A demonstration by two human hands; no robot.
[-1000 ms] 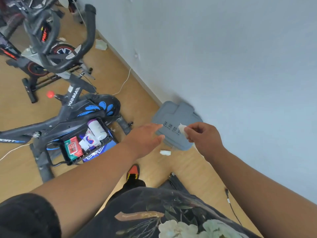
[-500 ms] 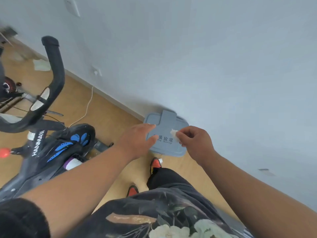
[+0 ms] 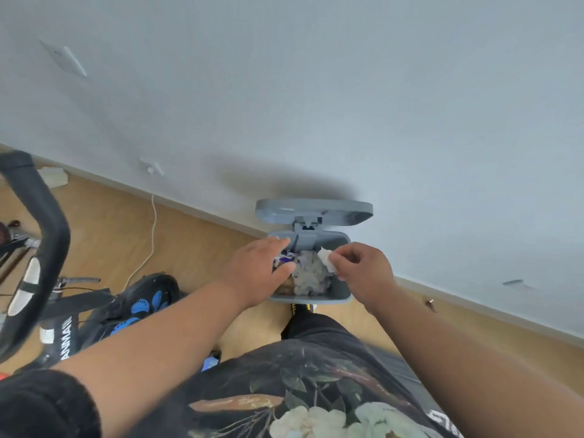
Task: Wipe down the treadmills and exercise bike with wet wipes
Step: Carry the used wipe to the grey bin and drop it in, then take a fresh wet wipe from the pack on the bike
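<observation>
We see one small white wet wipe (image 3: 326, 260), crumpled, pinched between the thumb and curled fingers of the right hand (image 3: 363, 273), just above the open mouth of a grey bin (image 3: 343, 290). The left hand (image 3: 256, 273) reaches over the bin's left rim with its fingers straight and relaxed, gripping nothing that we can make out. The bin's one lid (image 3: 313, 211) stands tipped up on its hinge against the pale wall (image 3: 347, 90). Inside the bin we count a grey-white wad of used tissue (image 3: 308, 276) in the middle and a scrap with blue and white print at the left; anything more in there is too hidden to tell.

Below the bin, one shoe tip (image 3: 300, 308) shows on the wooden floor (image 3: 189, 241), just beside the bin's near wall. To the left stands one exercise bike (image 3: 50, 248), black with blue markings, and one white cable (image 3: 148, 241) trails along the floor toward the wall. Two plates are fixed to the wall, a larger one high up and a smaller one low down.
</observation>
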